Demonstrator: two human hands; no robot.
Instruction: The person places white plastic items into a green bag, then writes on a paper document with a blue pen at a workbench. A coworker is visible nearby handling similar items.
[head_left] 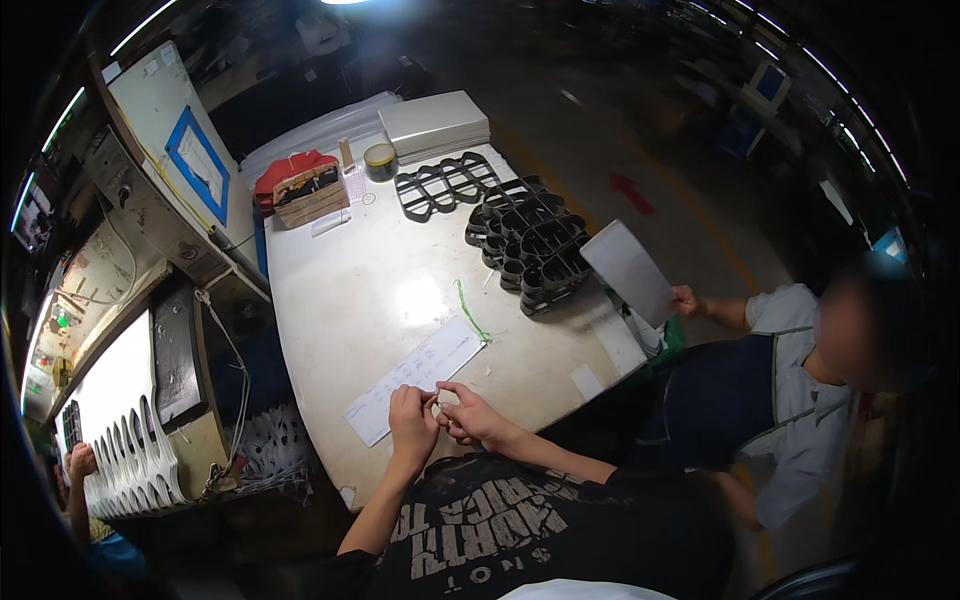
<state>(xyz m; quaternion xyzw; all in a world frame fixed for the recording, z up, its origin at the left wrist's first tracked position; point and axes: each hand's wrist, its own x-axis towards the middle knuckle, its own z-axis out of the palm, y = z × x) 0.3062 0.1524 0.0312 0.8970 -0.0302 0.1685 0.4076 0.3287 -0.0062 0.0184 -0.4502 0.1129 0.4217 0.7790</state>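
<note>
your fingertips meet over the near edge of the pale worktable, both hands pinched together on something too small to make out. your left hand curls its fingers inward, thumb and forefinger closed at the tip; your right hand mirrors it, fingers bent and touching the left hand's. whether either grips an object, you cannot tell from this view.

just beyond your knuckles on the worktable lies a long white paper strip, set at a slant, one end touching a thin green strap that runs further up the tabletop. past that, toward the far right of the worktable, stand stacked black plastic trays with open cells, and beside them a single flat black tray frame. at the far end sit a roll of tape, a small cardboard box with a red item behind it, and a stack of white boards.

off the worktable's right edge, a seated person in a pale shirt and dark apron holds up a white sheet.
</note>
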